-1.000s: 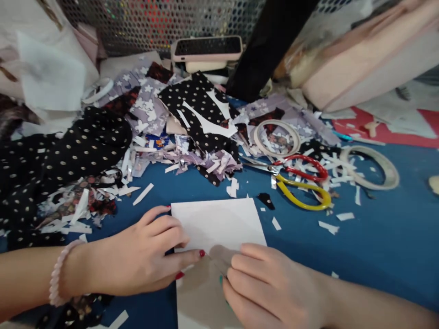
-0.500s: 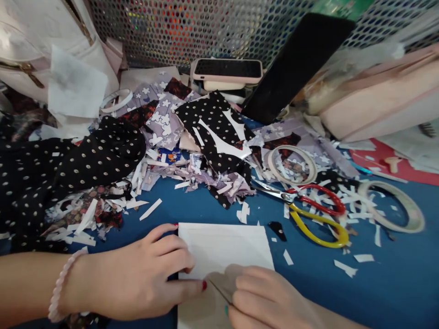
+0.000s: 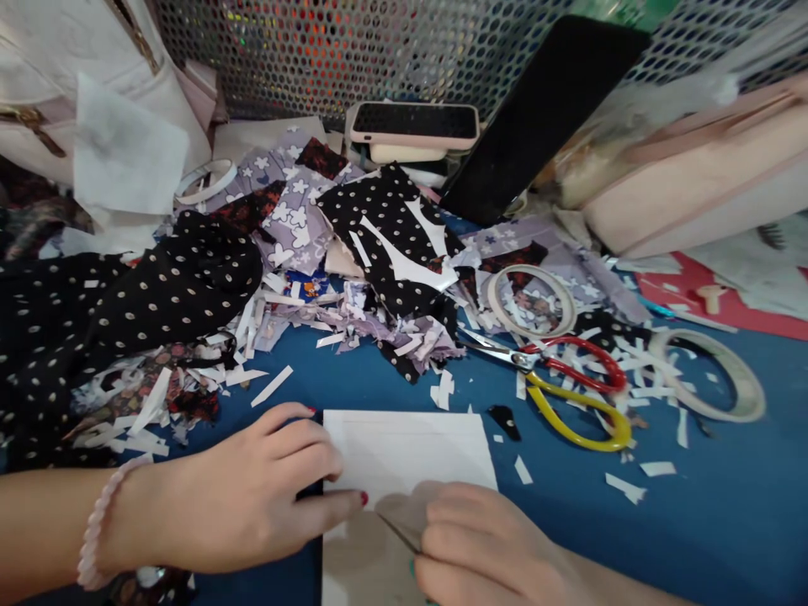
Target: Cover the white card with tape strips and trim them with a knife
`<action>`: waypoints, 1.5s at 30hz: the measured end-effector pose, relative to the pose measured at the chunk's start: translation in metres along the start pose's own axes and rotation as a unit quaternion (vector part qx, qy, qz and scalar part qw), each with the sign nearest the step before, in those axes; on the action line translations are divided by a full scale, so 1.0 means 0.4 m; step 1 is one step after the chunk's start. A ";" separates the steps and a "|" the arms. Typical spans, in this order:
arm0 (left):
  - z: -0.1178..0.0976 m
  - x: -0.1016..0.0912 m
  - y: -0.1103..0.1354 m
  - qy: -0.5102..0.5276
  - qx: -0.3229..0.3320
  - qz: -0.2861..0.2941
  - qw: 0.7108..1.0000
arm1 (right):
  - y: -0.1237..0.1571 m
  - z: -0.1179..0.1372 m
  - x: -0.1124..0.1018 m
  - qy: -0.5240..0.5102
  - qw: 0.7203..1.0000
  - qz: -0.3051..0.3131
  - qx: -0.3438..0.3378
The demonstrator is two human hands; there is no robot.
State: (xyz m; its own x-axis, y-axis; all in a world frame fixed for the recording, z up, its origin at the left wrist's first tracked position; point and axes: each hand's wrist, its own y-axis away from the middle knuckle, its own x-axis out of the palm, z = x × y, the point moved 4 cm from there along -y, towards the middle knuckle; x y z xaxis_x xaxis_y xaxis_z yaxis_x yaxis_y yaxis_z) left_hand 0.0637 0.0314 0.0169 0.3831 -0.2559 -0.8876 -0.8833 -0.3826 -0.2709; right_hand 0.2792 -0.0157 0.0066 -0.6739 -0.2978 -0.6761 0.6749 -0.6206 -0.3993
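A white sheet of paper (image 3: 404, 442) lies on the blue tabletop in front of me. My left hand (image 3: 246, 492), with a pink bead bracelet (image 3: 104, 518) at the wrist, rests across the sheet's left edge. Its fingers are loosely bent and apart, and the thumb stretches onto the paper. My right hand (image 3: 480, 543) is closed around a thin, dark, pointed tool (image 3: 397, 532), whose kind I cannot make out. The tool's tip sits just right of the left thumb, over the paper; whether it touches is unclear.
Red-and-yellow-handled scissors (image 3: 527, 360) lie beyond the sheet, near tape rolls (image 3: 751, 387). Polka-dot fabric (image 3: 177, 286), scraps and paper strips spread across the back and left. A phone (image 3: 413, 126), a black slab (image 3: 549, 118) and bags (image 3: 707, 172) stand by the perforated metal panel (image 3: 278, 50).
The view has shifted slightly, moving the scene a little left. My left thumb has drawn back a little, up and left over the paper. The right hand still grips the pointed tool.
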 end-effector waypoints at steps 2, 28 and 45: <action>0.003 -0.007 -0.002 -0.022 -0.003 -0.010 1.000 | -0.006 -0.008 -0.004 -0.027 0.999 -0.028 0.013; 0.016 -0.016 0.000 0.014 -0.014 0.010 1.000 | -0.015 -0.025 -0.008 -0.146 0.978 -0.082 0.121; 0.020 -0.021 0.001 0.017 0.008 0.005 1.000 | -0.018 -0.036 -0.018 -0.143 0.980 -0.076 0.118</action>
State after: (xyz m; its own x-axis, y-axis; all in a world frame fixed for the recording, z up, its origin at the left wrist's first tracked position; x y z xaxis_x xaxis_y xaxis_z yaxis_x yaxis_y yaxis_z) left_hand 0.0580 0.0403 0.0212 0.3825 -0.2894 -0.8774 -0.8914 -0.3655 -0.2680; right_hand 0.2835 0.0013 0.0052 -0.8405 -0.3593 -0.4055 0.4949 -0.8137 -0.3048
